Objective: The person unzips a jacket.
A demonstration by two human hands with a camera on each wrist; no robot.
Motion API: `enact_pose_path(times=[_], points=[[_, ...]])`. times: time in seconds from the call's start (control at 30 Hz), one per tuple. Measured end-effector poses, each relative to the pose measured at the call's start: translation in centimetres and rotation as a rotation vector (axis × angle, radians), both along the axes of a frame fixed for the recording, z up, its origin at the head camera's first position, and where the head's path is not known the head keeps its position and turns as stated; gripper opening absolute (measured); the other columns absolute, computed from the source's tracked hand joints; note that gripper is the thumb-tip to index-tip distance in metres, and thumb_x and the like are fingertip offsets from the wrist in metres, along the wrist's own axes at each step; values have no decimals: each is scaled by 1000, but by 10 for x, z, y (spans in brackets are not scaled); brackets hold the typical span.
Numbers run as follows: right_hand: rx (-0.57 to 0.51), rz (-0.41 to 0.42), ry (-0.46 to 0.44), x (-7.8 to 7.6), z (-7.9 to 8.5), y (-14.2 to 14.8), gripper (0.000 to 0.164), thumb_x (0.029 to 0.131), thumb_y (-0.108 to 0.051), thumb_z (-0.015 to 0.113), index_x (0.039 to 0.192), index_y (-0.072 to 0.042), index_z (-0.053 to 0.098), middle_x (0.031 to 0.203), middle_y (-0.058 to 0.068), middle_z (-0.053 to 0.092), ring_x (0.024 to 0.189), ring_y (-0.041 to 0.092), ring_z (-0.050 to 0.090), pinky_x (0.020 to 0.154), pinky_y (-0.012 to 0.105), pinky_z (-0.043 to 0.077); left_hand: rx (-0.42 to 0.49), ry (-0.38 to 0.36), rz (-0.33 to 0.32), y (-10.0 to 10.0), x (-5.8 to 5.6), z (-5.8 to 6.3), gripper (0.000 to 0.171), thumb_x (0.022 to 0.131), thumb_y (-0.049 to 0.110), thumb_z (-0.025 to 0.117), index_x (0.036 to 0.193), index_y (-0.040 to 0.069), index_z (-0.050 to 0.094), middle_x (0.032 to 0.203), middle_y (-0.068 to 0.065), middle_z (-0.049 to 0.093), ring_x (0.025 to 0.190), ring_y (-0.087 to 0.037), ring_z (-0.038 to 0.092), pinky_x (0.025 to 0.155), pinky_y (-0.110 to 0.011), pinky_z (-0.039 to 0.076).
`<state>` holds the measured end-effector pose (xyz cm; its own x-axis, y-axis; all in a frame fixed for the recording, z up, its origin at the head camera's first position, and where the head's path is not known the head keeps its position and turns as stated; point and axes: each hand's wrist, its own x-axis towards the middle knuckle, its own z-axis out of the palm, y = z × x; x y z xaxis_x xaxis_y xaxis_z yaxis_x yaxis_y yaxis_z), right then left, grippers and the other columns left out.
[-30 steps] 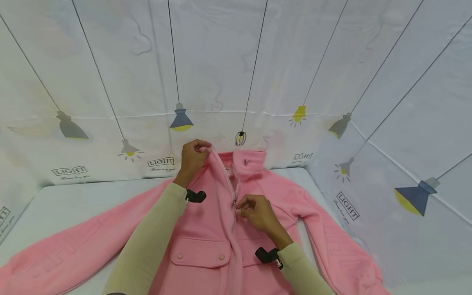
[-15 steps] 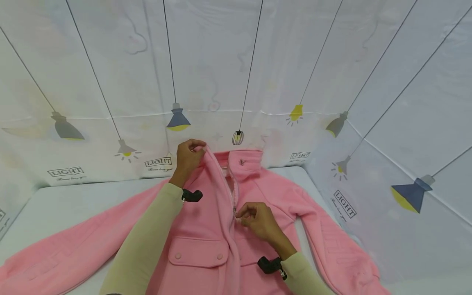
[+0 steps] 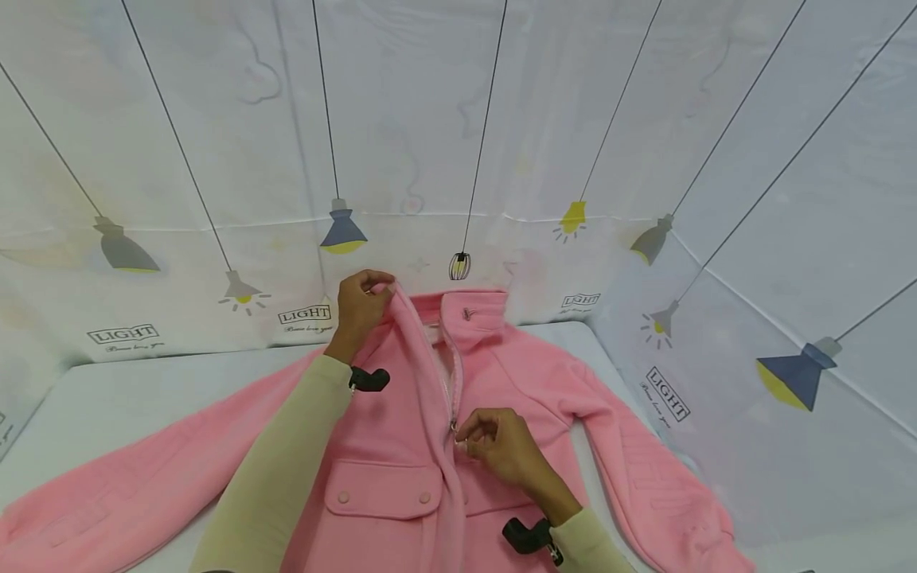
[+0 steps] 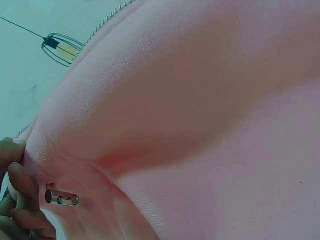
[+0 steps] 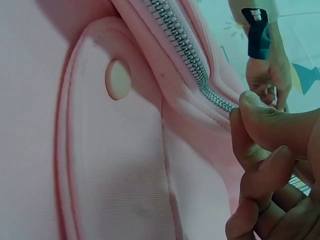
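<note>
A pink jacket point(image 3: 380, 414) lies front up on the white table. My left hand point(image 3: 358, 314) pinches the top edge of its collar at the left side of the opening; the left wrist view shows these fingers point(image 4: 24, 182) near a small metal cord end point(image 4: 62, 198). Lower on the front, my right hand point(image 3: 505, 450) pinches the zipper pull, mostly hidden by the fingertips. The zipper slider point(image 3: 454, 426) sits just beside them, with the zip parted above it up to the collar. In the right wrist view, silver zipper teeth point(image 5: 187, 55) run to my thumb and forefinger.
The jacket's sleeves spread out to both sides over the table point(image 3: 122, 390). A flap pocket point(image 3: 384, 487) with two buttons is below the left arm. White sheets printed with hanging lamps point(image 3: 344, 231) stand behind and to the right.
My right hand has moved down the jacket front with the zipper slider, and the parted stretch of zip is longer. My left hand keeps its pinch on the collar. The head view shifts slightly.
</note>
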<state>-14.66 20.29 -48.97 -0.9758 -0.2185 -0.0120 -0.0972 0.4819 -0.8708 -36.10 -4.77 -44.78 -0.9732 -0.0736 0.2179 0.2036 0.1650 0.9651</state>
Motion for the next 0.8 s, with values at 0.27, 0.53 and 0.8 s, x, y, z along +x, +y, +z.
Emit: enact_pose_path(times=[0.27,0.53,0.8], points=[[-50,14,-30,8,0,3,11,89,-1,79,90,-12,79,79,11,73,66,22,67,58,23,50,-15,3,13,-1,0,1,16,99,11,72,113,6,78,114,-17,75,93,-22,62,71,-16,50],[-25,25,-36,18,3,5,9,89,-5,81,88,-14,79,77,9,73,66,20,67,59,24,53,-20,3,25,-4,-5,-4,15,98,12,72,111,9,79,109,-13,75,89,-16,62,68,-17,51],[-13,59,-30,29,2,9,9,89,-11,84,89,-18,78,76,6,72,60,8,60,57,24,52,-31,11,35,-5,-5,-2,15,99,12,72,112,8,79,111,-15,75,90,-21,62,67,-16,50]])
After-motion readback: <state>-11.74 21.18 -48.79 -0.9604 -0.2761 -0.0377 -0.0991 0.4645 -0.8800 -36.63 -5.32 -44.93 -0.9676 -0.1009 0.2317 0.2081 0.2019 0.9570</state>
